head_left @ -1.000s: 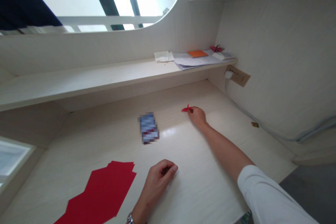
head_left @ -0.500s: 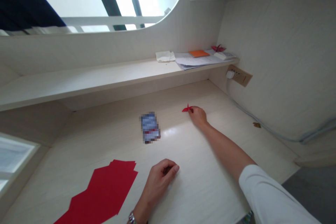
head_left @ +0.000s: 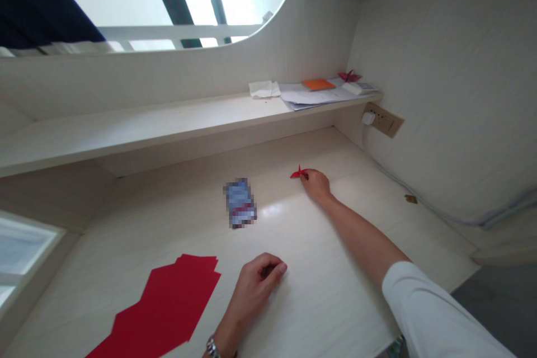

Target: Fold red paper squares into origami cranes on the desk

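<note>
My right hand [head_left: 316, 184] reaches far across the pale wooden desk [head_left: 319, 302], its fingertips pinched on a small red folded paper figure [head_left: 298, 173] that sits on the desk top. Close to me, my left hand [head_left: 257, 281] rests on the desk as a loose fist with nothing visible in it, and a watch shows at its wrist. A stack of red paper sheets [head_left: 168, 305] lies just left of that hand. A small blurred card-like object [head_left: 239, 210] lies between the two hands.
A low shelf [head_left: 126, 128] runs along the back, carrying a crumpled tissue [head_left: 263, 89], loose papers [head_left: 310, 95], an orange pad [head_left: 318, 84] and another red paper figure [head_left: 349, 75]. A wall socket [head_left: 382, 118] with a plugged cable sits at right.
</note>
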`<state>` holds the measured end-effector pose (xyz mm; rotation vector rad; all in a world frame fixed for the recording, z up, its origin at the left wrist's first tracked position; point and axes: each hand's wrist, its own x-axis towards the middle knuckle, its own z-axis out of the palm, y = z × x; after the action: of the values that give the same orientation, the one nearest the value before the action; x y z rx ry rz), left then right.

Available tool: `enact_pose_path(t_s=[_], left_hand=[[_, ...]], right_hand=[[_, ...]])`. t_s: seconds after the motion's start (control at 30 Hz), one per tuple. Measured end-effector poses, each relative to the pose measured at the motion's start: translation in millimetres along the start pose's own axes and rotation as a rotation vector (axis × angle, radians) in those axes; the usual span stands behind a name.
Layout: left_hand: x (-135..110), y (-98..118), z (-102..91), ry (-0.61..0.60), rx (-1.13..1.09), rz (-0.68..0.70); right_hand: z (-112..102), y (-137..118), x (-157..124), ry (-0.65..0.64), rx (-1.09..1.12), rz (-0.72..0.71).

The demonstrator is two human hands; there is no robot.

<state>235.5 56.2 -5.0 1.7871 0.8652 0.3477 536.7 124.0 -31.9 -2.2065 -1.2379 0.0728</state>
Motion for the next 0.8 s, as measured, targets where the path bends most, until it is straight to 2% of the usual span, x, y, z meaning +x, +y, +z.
enact_pose_path(t_s=[0.23, 0.33, 0.43, 0.57, 0.67, 0.8], left_hand=[[1.8, -1.0, -0.2, -0.004, -0.004, 0.0], [2.2, -2.6, 1.4, 0.006, -0.018, 0.014], [-0.2, -1.0, 4.7, 0.04, -0.044, 0.031], [-5.5, 9.2, 3.6, 0.068, -0.053, 0.064], [-9.0, 17.7, -6.7, 0.154, 0.013, 0.086], [-20.4, 16.2, -32.6, 0.3, 0.055, 0.069]], right_hand=[[-5.1, -1.8, -2.1, 0.016, 0.026, 0.022], [-11.9, -4.9, -12.4, 0.027, 0.035, 0.025], [-18.5, -16.6, -41.2, 0.034, 0.057, 0.027], [-24.5, -38.8, -100.3, -0.148, 0.144, -0.139], [-25.5, -46.7, -137.2, -0.256, 0.152, -0.204], [-21.6, -42.0, -155.5, -0.243, 0.138, -0.199]])
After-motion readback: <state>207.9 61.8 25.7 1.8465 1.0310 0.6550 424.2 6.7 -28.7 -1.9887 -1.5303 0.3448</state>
